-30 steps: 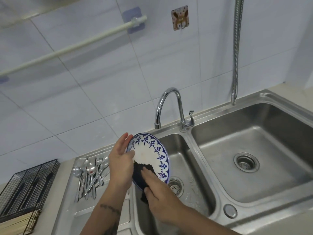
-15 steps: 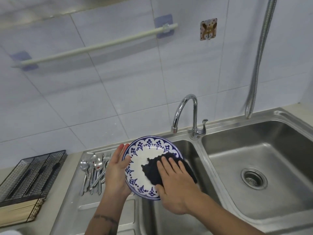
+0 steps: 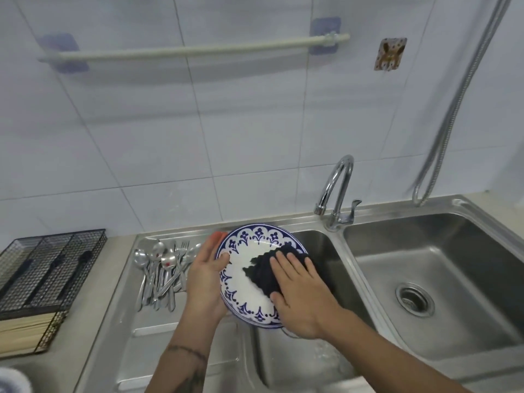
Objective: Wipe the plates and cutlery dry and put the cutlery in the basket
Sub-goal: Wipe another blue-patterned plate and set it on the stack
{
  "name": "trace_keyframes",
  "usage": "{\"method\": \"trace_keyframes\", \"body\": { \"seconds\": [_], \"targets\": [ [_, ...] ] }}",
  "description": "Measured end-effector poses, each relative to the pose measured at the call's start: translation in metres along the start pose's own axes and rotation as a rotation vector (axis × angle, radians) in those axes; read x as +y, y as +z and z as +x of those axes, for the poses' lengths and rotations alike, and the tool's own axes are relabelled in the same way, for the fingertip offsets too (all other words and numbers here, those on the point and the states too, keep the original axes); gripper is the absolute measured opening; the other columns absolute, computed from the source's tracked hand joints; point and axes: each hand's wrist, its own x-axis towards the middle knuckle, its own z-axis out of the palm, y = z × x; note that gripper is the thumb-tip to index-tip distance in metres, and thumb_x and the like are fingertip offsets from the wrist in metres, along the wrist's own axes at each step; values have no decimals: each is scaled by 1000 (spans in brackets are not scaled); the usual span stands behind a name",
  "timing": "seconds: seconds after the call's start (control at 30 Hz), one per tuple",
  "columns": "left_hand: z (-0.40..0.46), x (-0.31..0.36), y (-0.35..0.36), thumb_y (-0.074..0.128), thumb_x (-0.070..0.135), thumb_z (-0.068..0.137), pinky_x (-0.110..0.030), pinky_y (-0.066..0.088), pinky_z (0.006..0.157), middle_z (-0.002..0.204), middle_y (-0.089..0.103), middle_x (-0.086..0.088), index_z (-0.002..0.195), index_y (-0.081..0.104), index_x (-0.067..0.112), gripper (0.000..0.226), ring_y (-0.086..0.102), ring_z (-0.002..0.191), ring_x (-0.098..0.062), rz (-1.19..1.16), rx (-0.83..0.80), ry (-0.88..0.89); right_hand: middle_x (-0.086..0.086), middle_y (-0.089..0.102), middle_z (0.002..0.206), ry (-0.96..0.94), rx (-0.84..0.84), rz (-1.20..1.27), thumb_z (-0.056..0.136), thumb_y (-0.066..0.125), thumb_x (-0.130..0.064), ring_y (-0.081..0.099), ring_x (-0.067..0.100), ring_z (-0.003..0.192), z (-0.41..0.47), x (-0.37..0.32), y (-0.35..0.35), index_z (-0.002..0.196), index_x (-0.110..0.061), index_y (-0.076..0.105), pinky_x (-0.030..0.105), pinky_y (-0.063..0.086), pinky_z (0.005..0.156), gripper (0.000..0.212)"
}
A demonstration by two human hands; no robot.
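Note:
A white plate with a blue patterned rim point(image 3: 249, 296) is held tilted over the left sink basin. My left hand point(image 3: 205, 279) grips its left edge, thumb on the rim. My right hand point(image 3: 300, 293) lies flat on a dark cloth point(image 3: 262, 275), pressing it against the plate's face. Several spoons and forks point(image 3: 160, 275) lie in a pile on the steel drainboard, left of the plate. A black wire basket point(image 3: 42, 268) with dividers stands on the counter at far left.
A chrome tap point(image 3: 336, 191) rises behind the divider of the double steel sink point(image 3: 442, 268). A metal hose point(image 3: 453, 109) hangs at right. A rail point(image 3: 192, 51) is fixed to the tiled wall. Pale chopsticks point(image 3: 22, 333) lie under the basket. Another plate's edge point(image 3: 11, 381) shows bottom left.
The view has swung left and down. The plate has tilted to face me more, and my right hand with the cloth has moved from the plate's lower part up across its face.

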Motion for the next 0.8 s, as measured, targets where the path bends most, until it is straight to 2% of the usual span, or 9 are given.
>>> {"method": "trace_keyframes", "body": {
  "seconds": [0.07, 0.13, 0.3, 0.43, 0.53, 0.63, 0.73, 0.8],
  "targets": [
    [4, 0, -5, 43, -14, 95, -53, 49, 100, 134, 61, -2, 133, 55, 17, 50, 64, 114, -29, 0, -11, -20, -5, -17, 162, -58, -43, 88, 99, 21, -44, -20, 15, 147, -11, -19, 1, 155, -22, -8, 39, -11, 120, 67],
    [7, -4, -8, 43, -13, 96, -54, 47, 104, 135, 62, -1, 130, 57, 21, 50, 62, 118, -30, -12, -17, -48, -8, -20, 160, -138, -40, 128, 100, 25, -41, -26, 13, 145, -9, -35, 5, 155, -25, -9, 39, -11, 120, 67],
    [-4, -19, -9, 43, -12, 95, -50, 42, 110, 129, 67, -4, 122, 63, 23, 49, 63, 119, -29, -56, -28, -133, -4, -23, 160, -167, 86, 24, 96, 28, -41, -25, 15, 145, 21, -36, 7, 155, -21, -8, 44, -10, 119, 72],
    [2, -12, -19, 43, -13, 94, -56, 44, 106, 135, 62, -9, 131, 58, 20, 52, 63, 118, -36, -85, -13, -135, 0, -19, 161, -52, 122, -145, 96, 23, -44, -19, 19, 147, 29, -16, -1, 156, -16, -4, 53, -3, 118, 71],
    [4, -9, -19, 44, -11, 95, -58, 44, 106, 138, 60, -8, 133, 57, 20, 51, 61, 121, -36, -95, -11, -126, 0, -14, 162, -73, 86, -129, 97, 25, -44, -17, 20, 148, 25, -18, -1, 156, -17, -4, 51, -7, 119, 71],
    [3, -8, -13, 43, -11, 95, -54, 49, 101, 134, 62, -7, 133, 57, 18, 50, 64, 116, -33, -105, -20, -119, -1, -14, 163, -118, 89, -155, 97, 23, -45, -16, 18, 148, 28, -14, -3, 156, -19, -6, 51, -5, 119, 71],
    [4, -6, -9, 42, -14, 94, -46, 56, 87, 125, 67, -7, 132, 57, 14, 49, 69, 101, -29, -103, -2, -78, 1, -11, 163, -4, 130, -217, 97, 19, -46, -15, 19, 149, 31, -6, -9, 156, -17, -4, 53, -4, 119, 70],
    [9, -1, -10, 43, -14, 94, -42, 57, 83, 126, 66, -6, 131, 58, 13, 48, 69, 98, -26, -104, 13, -47, 4, -9, 163, 58, 118, -223, 96, 16, -47, -13, 21, 149, 25, -9, -10, 156, -15, -3, 53, -7, 118, 70]
  ]
}}
